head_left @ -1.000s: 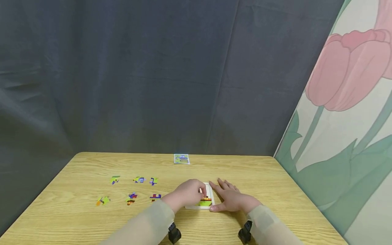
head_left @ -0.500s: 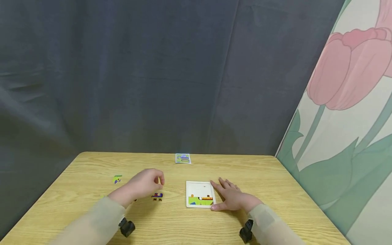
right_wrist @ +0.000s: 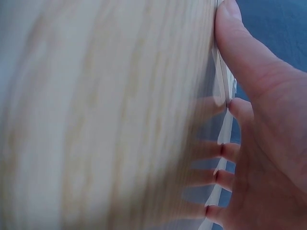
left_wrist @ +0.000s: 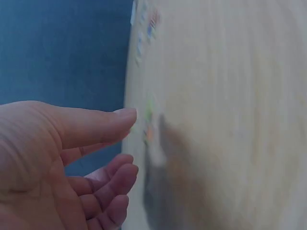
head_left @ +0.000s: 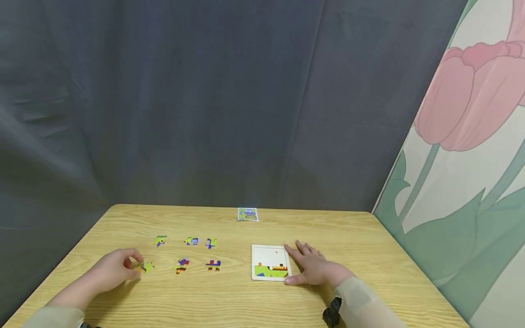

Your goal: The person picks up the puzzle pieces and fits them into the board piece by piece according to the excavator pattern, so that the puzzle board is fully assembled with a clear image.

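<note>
My left hand is at the left of the table, fingers bent loosely, beside a green and orange jigsaw piece. In the left wrist view, nothing lies between its thumb and the fingertips, and the blurred piece shows past them. My right hand has its fingers spread on the table, thumb and forefinger at the right edge of a white puzzle tray. Joined green pieces with a red and yellow strip fill the tray's lower part.
Several loose jigsaw pieces lie left of the tray, among them a red and purple one, a blue and green one and a green one. A small picture card lies by the back edge, before a dark curtain.
My left hand has moved from over the tray leftward across the table to the green and orange piece. The right hand has stayed at the tray's edge.
</note>
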`<move>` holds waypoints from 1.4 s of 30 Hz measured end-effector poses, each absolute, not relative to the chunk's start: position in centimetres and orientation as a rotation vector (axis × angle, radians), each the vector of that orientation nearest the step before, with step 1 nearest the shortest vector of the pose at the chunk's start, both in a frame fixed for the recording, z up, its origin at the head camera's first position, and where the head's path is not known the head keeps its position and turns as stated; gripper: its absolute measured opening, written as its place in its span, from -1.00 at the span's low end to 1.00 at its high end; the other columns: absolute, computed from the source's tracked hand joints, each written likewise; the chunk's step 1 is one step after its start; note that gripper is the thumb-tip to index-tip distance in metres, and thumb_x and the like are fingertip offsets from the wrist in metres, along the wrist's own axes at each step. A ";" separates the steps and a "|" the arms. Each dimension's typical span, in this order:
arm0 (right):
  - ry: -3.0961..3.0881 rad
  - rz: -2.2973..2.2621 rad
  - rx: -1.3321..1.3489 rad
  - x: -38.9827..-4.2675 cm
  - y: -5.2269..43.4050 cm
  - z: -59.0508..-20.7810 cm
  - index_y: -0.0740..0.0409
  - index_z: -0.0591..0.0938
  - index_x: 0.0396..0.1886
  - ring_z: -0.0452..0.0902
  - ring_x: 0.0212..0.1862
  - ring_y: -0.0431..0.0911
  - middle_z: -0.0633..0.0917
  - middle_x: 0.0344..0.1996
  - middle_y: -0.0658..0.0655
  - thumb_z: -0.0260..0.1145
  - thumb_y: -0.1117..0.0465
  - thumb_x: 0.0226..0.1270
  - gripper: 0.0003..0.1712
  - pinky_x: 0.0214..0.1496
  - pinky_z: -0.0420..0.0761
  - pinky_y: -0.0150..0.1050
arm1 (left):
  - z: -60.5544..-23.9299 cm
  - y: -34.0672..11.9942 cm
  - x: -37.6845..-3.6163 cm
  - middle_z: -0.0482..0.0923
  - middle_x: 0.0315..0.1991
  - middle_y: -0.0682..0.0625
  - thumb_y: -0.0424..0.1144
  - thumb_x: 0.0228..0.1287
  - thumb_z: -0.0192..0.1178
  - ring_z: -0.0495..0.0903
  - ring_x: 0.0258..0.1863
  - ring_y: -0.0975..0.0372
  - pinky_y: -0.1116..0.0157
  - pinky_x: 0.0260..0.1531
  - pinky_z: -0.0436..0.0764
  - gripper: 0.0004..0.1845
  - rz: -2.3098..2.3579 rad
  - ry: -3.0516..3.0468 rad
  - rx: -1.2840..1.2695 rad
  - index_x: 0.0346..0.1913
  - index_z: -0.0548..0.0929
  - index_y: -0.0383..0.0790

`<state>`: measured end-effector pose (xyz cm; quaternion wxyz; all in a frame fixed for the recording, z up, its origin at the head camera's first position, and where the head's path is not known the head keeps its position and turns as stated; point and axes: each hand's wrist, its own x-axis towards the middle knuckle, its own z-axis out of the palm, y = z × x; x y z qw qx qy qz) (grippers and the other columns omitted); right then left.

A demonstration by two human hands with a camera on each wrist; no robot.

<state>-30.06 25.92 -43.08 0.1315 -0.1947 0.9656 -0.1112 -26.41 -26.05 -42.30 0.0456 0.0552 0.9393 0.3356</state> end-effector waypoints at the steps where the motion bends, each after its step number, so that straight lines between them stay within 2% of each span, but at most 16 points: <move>1: 2.803 -0.321 -0.567 -30.1 26.0 -43.1 -0.07 0.10 0.58 -0.09 0.47 0.37 0.04 0.52 0.33 0.30 -0.44 0.10 0.15 0.36 0.03 0.32 | -42.5 -26.3 -26.4 0.39 -0.39 -0.06 -0.29 0.13 0.42 0.38 -0.45 0.13 0.18 -0.46 0.36 -0.68 1.023 2.857 0.147 -0.09 0.60 -0.28; 6: 2.797 -0.327 -0.571 -30.4 26.3 -43.2 -0.07 0.09 0.59 -0.12 0.47 0.37 0.01 0.53 0.32 0.27 -0.47 0.10 0.17 0.35 0.01 0.34 | -43.3 -26.7 -26.5 0.43 -0.34 -0.08 -0.09 0.15 0.43 0.43 -0.43 0.12 0.14 -0.42 0.40 -0.53 0.977 2.871 0.100 -0.02 0.54 -0.33; 8: 2.801 -0.326 -0.555 -30.4 26.5 -43.2 -0.08 0.09 0.59 -0.12 0.48 0.36 0.01 0.53 0.31 0.28 -0.47 0.09 0.17 0.35 0.00 0.34 | -43.4 -26.4 -26.8 0.42 -0.35 -0.08 -0.08 0.13 0.44 0.42 -0.42 0.11 0.14 -0.41 0.38 -0.53 0.963 2.901 0.108 -0.04 0.54 -0.31; 13: 2.815 -0.316 -0.538 -30.2 26.5 -43.2 -0.10 0.11 0.58 -0.09 0.47 0.35 0.03 0.52 0.31 0.29 -0.46 0.08 0.16 0.35 0.01 0.34 | -43.6 -25.7 -27.2 0.35 -0.41 -0.05 -0.25 0.10 0.46 0.33 -0.44 0.12 0.18 -0.44 0.29 -0.64 0.976 2.923 0.130 -0.07 0.58 -0.23; 17: 2.818 -0.312 -0.544 -30.1 26.4 -43.2 -0.10 0.10 0.58 -0.08 0.47 0.36 0.04 0.52 0.32 0.30 -0.45 0.09 0.15 0.35 0.03 0.34 | -43.6 -25.6 -27.1 0.35 -0.42 -0.04 -0.33 0.10 0.44 0.33 -0.45 0.12 0.19 -0.44 0.29 -0.71 0.990 2.921 0.151 -0.15 0.57 -0.20; 25: 2.811 -0.330 -0.548 -30.0 26.2 -42.9 -0.08 0.10 0.58 -0.10 0.47 0.36 0.03 0.52 0.32 0.30 -0.44 0.09 0.16 0.34 0.03 0.34 | -43.5 -25.5 -27.0 0.37 -0.36 -0.07 -0.36 0.08 0.45 0.36 -0.38 0.10 0.17 -0.40 0.35 -0.68 0.987 2.964 0.171 -0.22 0.50 -0.24; 33: 2.798 -0.345 -0.593 -30.5 26.5 -43.6 -0.05 0.07 0.59 -0.14 0.47 0.39 0.00 0.52 0.34 0.22 -0.53 0.06 0.21 0.34 -0.03 0.37 | -43.5 -25.0 -27.1 0.40 -0.45 -0.03 -0.44 0.14 0.36 0.37 -0.48 0.15 0.26 -0.52 0.38 -0.81 1.137 2.934 0.137 -0.32 0.52 -0.27; 37: 2.801 -0.337 -0.591 -30.7 26.6 -43.9 -0.08 0.07 0.59 -0.15 0.47 0.38 -0.01 0.53 0.31 0.21 -0.55 0.04 0.22 0.35 -0.03 0.36 | -42.6 -23.7 -27.1 0.43 -0.50 -0.02 -0.45 0.17 0.34 0.38 -0.51 0.17 0.30 -0.55 0.38 -0.86 1.270 2.889 0.219 -0.37 0.55 -0.29; 42: 2.787 -0.351 -0.572 -30.6 26.4 -43.5 -0.08 0.08 0.59 -0.13 0.47 0.38 0.00 0.52 0.33 0.26 -0.49 0.07 0.19 0.35 -0.01 0.36 | -41.1 -20.5 -27.6 0.44 -0.52 -0.01 -0.45 0.20 0.32 0.36 -0.52 0.17 0.29 -0.56 0.36 -0.88 1.339 2.836 0.323 -0.39 0.56 -0.27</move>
